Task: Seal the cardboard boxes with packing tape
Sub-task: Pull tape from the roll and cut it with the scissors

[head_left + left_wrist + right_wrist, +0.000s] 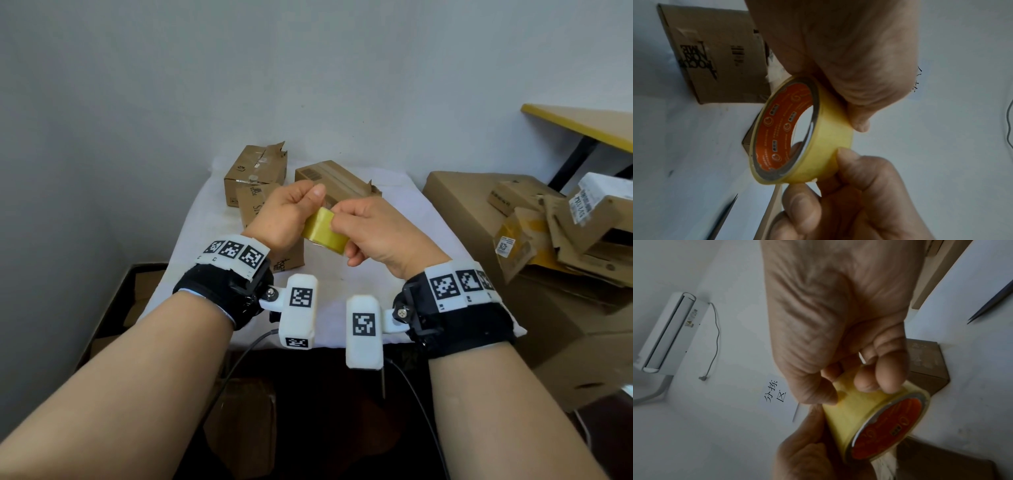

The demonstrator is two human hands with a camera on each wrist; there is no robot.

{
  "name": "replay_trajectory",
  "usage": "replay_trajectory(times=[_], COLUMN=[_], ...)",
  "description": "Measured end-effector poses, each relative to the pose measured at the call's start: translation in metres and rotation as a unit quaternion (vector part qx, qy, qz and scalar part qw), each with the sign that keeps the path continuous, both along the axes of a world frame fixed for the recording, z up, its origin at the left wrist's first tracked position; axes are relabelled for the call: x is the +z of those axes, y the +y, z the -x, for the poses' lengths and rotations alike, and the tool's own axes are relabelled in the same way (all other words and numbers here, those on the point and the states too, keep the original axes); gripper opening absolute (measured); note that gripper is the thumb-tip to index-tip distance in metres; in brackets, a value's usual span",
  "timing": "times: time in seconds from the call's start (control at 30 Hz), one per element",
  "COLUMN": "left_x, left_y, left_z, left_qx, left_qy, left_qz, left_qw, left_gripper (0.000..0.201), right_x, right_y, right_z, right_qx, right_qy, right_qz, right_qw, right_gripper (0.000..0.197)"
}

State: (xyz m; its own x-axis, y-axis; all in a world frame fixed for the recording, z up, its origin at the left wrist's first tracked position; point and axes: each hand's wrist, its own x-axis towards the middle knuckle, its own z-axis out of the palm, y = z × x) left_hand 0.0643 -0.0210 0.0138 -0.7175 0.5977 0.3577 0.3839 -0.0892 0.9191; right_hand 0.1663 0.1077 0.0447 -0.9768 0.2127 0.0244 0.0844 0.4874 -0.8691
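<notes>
A roll of yellow packing tape (323, 231) with an orange core (781, 129) is held up between both hands, above the white-covered table (421, 219). My left hand (305, 205) grips the roll from the left, its thumb (859, 125) on the outer face. My right hand (342, 224) curls round the right side, its fingertips (877, 379) pinching at the outer layer of the tape roll (857, 412). Three small cardboard boxes stand on the table: one at the back left (253, 174) with torn flaps, one at the back right (334, 176), and one (289, 260) just below my left hand.
A heap of large, flattened and torn cardboard boxes (548, 226) fills the right side, under a yellow-edged table (582, 125). More cardboard lies on the dark floor at the left (140, 291). The wall stands close behind the table. Cables hang from both wrist cameras.
</notes>
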Motion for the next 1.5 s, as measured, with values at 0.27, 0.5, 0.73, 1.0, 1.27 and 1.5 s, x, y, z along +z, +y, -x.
replay_trajectory(times=[0.27, 0.5, 0.73, 1.0, 1.27, 1.5], left_x=[0.003, 0.000, 0.001, -0.002, -0.002, -0.001], left_y=[0.000, -0.001, -0.002, -0.002, -0.003, -0.003], left_z=[-0.002, 0.001, 0.002, 0.005, 0.008, 0.007], left_qx=[-0.001, 0.002, -0.005, -0.009, -0.006, -0.008], left_qy=[-0.007, -0.009, -0.029, -0.020, -0.008, -0.015], left_qz=[-0.005, 0.001, -0.009, -0.015, -0.009, -0.009], left_qw=[1.000, 1.000, 1.000, 1.000, 1.000, 1.000], left_gripper=[0.035, 0.035, 0.032, 0.031, 0.034, 0.034], right_x=[-0.003, -0.004, -0.008, -0.012, -0.013, -0.012], right_y=[-0.001, -0.002, 0.000, -0.001, 0.001, -0.001], right_z=[0.000, 0.002, 0.003, 0.005, 0.006, 0.005], right_qx=[-0.021, -0.021, -0.020, -0.003, 0.005, -0.008], right_qy=[0.004, 0.017, 0.002, 0.022, 0.038, 0.045], right_qz=[0.068, 0.040, 0.045, -0.022, -0.038, -0.015], right_qw=[0.997, 0.999, 0.999, 1.000, 0.999, 0.999], right_gripper=[0.020, 0.022, 0.031, 0.011, 0.015, 0.014])
